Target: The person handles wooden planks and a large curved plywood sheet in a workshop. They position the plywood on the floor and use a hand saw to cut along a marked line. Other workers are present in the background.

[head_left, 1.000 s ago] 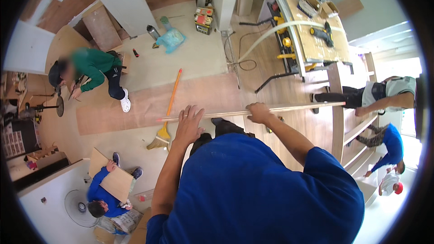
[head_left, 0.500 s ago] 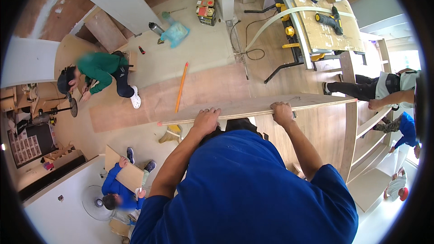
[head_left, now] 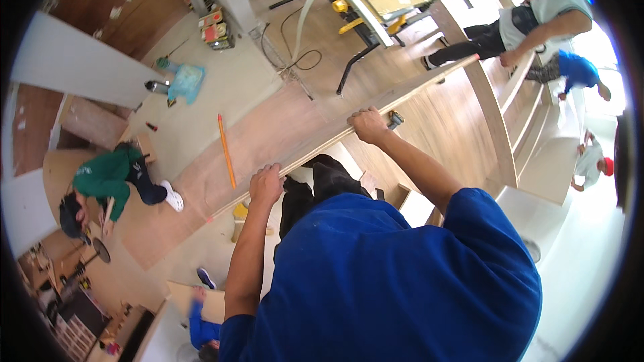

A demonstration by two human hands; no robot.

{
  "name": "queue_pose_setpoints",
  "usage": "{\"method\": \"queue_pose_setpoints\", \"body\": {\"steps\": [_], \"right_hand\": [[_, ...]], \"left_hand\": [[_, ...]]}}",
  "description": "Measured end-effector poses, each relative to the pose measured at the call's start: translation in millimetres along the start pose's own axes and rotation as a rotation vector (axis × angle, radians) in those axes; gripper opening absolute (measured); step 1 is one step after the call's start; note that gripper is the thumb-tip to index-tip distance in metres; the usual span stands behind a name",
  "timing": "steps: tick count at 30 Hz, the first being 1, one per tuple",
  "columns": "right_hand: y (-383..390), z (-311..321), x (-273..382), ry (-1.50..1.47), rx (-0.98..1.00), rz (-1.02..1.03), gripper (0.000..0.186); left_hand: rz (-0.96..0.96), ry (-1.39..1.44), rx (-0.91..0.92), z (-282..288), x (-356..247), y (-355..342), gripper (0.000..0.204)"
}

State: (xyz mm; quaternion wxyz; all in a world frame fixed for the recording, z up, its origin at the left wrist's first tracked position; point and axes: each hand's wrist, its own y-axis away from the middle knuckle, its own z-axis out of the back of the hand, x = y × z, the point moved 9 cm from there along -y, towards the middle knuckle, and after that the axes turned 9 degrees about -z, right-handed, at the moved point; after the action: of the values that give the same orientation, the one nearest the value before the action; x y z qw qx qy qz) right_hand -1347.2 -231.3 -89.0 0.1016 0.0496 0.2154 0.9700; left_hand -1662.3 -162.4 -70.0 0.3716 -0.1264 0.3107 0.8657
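Both hands are wrapped on the near edge of one long board: the left hand (head_left: 266, 183) at nine o'clock, just in from centre, fingers curled over, and the right hand (head_left: 368, 125) at one o'clock, knuckles up. Each is closed down on the wood, thumbs out of sight. The left forearm climbs almost straight from seven o'clock; the right slants in from four, elbow bent wide. And the board (head_left: 322, 139) itself runs through the middle, eight o'clock to two, its upper tip near a co-worker (head_left: 537, 23). By the right wrist there's a small dark object (head_left: 394, 119), possibly a tool, too small to call. Over at nine, an orange broom handle (head_left: 227, 151) leans into view, the broom's lower part partly covered by board and forearm. At seven, a blue-sleeved person (head_left: 203, 328) is cut off by the rim; at twelve, the worktable (head_left: 402, 0) loses its top.
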Motion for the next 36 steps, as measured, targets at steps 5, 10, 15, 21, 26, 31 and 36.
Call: {"method": "queue_pose_setpoints", "body": {"steps": [5,10,15,21,26,31,36], "right_hand": [[-6.9,6.7,6.2,0.023,-0.026,-0.009,0.014],[-23.4,12.0,-4.7,0.137,0.068,-0.003,0.015],[-39.7,25.0,-23.5,0.158,0.103,-0.031,0.021],[-44.1,29.4,-99.4,0.217,0.128,-0.116,0.027],[-39.2,5.9,-123.4,0.199,0.091,-0.112,0.018],[-17.8,-4.0,-129.9,0.175,-0.030,-0.093,0.009],[-6.8,-10.0,-129.9,0.056,-0.063,-0.039,0.016]], "left_hand": [[-0.045,-0.030,-0.003,7.2,3.6,-3.8,0.037],[-0.078,-0.116,0.021,16.7,-3.0,-16.2,0.034],[-0.173,-0.113,-0.068,25.3,-6.3,-32.1,0.037],[-0.189,-0.117,-0.151,23.2,8.7,-37.7,0.041],[-0.074,-0.232,0.076,10.2,-19.9,-33.1,0.049],[-0.154,-0.097,0.008,3.5,-97.8,-59.5,0.064],[-0.139,-0.108,0.052,-26.8,-120.1,-86.0,0.064]]}}
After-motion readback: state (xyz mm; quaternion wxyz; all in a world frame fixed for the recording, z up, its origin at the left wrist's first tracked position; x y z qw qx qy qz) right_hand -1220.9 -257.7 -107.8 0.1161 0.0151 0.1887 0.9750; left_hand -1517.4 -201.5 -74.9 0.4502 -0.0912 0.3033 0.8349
